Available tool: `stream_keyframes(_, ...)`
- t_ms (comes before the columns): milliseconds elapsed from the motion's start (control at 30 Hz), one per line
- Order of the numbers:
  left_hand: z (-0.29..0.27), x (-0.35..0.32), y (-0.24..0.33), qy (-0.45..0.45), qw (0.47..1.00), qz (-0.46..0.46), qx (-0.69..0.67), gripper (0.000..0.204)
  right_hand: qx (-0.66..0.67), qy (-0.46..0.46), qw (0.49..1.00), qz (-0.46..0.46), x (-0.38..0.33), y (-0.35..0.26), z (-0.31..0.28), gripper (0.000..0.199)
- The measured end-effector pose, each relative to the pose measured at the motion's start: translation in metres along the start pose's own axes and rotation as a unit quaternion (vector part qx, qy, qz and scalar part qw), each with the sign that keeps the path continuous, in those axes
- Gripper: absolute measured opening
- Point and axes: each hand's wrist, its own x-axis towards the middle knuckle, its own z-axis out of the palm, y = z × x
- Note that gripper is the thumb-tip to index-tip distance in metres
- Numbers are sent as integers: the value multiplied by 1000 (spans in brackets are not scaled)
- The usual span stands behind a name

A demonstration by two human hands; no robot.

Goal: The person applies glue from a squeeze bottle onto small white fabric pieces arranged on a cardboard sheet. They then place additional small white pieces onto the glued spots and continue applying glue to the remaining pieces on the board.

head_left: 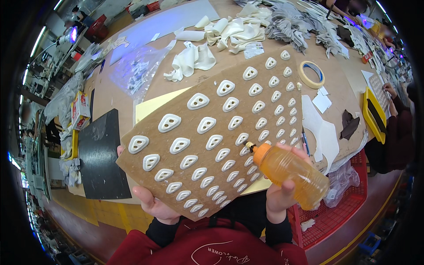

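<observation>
My left hand (155,206) grips the lower left edge of a brown board (176,112), its thumb on the front and the other fingers mostly hidden behind. Rows of small white rounded-triangle pieces (206,125), with holes in them, cover the board, which is held tilted above the table. My right hand (282,194) is closed around a clear plastic squeeze bottle (293,174) of amber liquid with an orange cap. The bottle lies over slantwise, its dark-tipped nozzle (250,145) at one of the white pieces right of the board's middle. Whether the tip touches that piece I cannot tell.
On the table lie a tape roll (311,74), cream material pieces (191,61), grey stacked pieces (289,26) and a black mat (105,157). A red plastic basket (363,185) stands low at the right. Beyond it, a person (399,128) works near a yellow tray (373,115).
</observation>
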Motion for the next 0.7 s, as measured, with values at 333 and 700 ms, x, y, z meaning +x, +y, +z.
stream_keyframes(333, 8, -2, 4, -7, 1000, 1, 4, 87, 265, -23, 951, 157, 0, 0, -12, 81)
stream_keyframes(700, 32, -9, 19, -13, 999, -5, 29, 87, 107, 46, 987, 107, 15, -27, 12, 84)
